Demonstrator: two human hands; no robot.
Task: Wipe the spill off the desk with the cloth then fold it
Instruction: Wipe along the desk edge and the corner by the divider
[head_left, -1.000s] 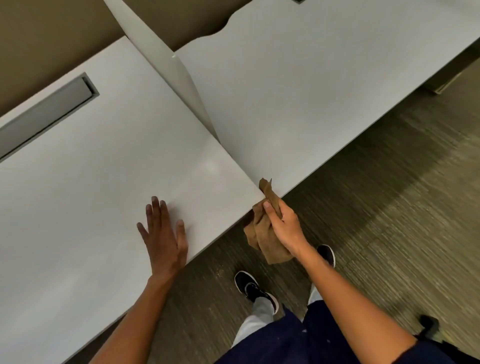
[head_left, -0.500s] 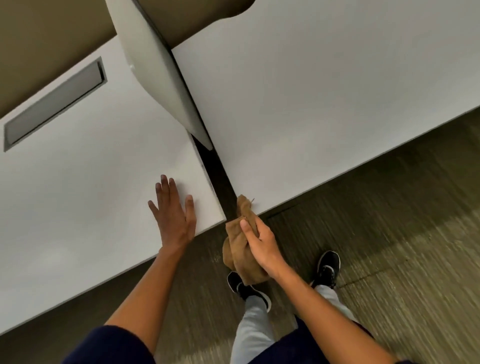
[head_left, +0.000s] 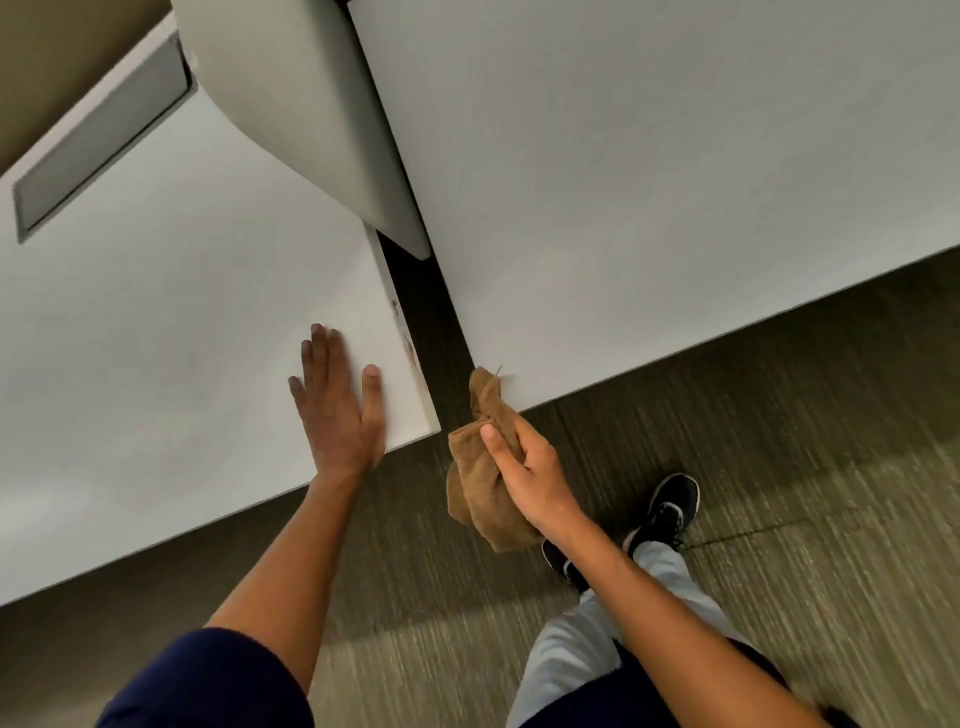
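A bunched brown cloth (head_left: 480, 491) hangs in the grip of my right hand (head_left: 524, 467), just off the near corner of the right desk (head_left: 649, 182). Its top tip touches that corner. My left hand (head_left: 337, 405) lies flat, fingers straight, on the near right corner of the left white desk (head_left: 156, 312). Small reddish-brown spill marks (head_left: 408, 343) run along the left desk's right edge, a short way right of my left hand and left of the cloth.
A curved grey divider panel (head_left: 311, 119) stands between the two desks, above a dark gap (head_left: 415, 312). A grey recessed cable tray (head_left: 98, 145) sits at the left desk's far side. Carpet floor (head_left: 779, 467) and my dark shoes (head_left: 670, 506) lie below.
The view has shifted right and closer, showing the gap between desks and the spill marks. My right hand with the cloth stayed near the right desk's corner; my left hand stays flat.
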